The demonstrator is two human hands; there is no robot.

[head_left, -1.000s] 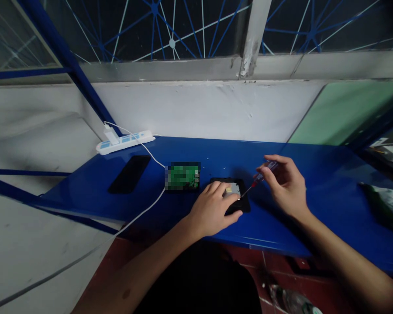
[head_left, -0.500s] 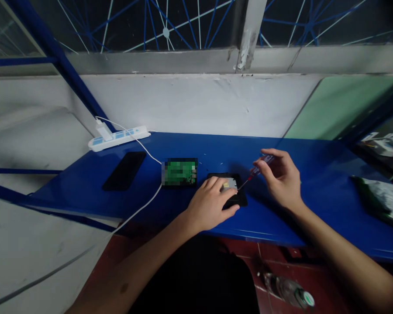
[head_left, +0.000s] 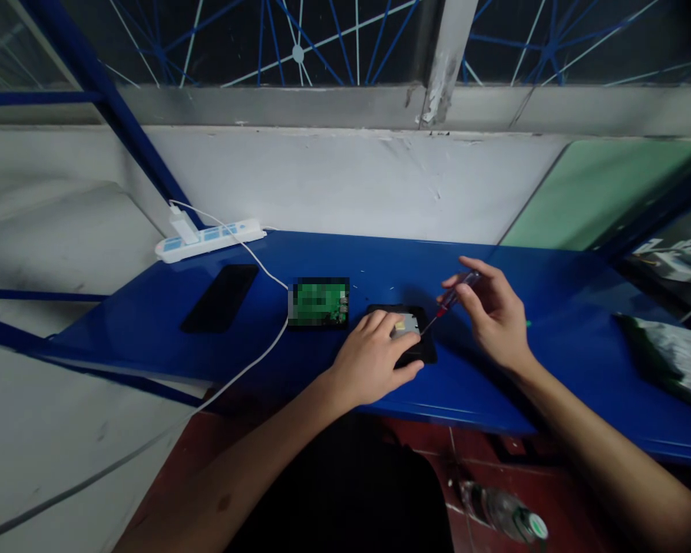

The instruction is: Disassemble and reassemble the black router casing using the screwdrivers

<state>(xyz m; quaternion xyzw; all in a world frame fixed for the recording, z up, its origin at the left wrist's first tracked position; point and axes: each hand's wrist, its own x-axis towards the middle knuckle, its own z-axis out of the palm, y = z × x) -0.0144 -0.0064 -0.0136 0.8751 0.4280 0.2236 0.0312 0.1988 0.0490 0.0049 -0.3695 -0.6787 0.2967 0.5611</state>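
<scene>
A screwdriver (head_left: 457, 290) with a clear and red handle is pinched in my right hand (head_left: 498, 315), its thin shaft slanting down to the left. Its tip meets the edge of a silvery plate (head_left: 408, 326) in a black case (head_left: 428, 352). Across the left part of that case lies my left hand (head_left: 371, 357), fingers spread and pressing on the plate and case, gripping nothing. Part of the case is hidden under this hand. Left of it, a green circuit board (head_left: 321, 302) sits on a dark base, partly blurred out.
On the blue table (head_left: 276, 261) are a black phone-like slab (head_left: 219, 298) and a white power strip (head_left: 210, 240) at the left, with a white cable (head_left: 253, 361) running past the board. A silvery bag (head_left: 676, 357) lies at right; a bottle (head_left: 504, 513) is on the floor.
Some fingers of my right hand have shifted slightly around the screwdriver handle. My left hand stays on the case. The whole view has moved a little.
</scene>
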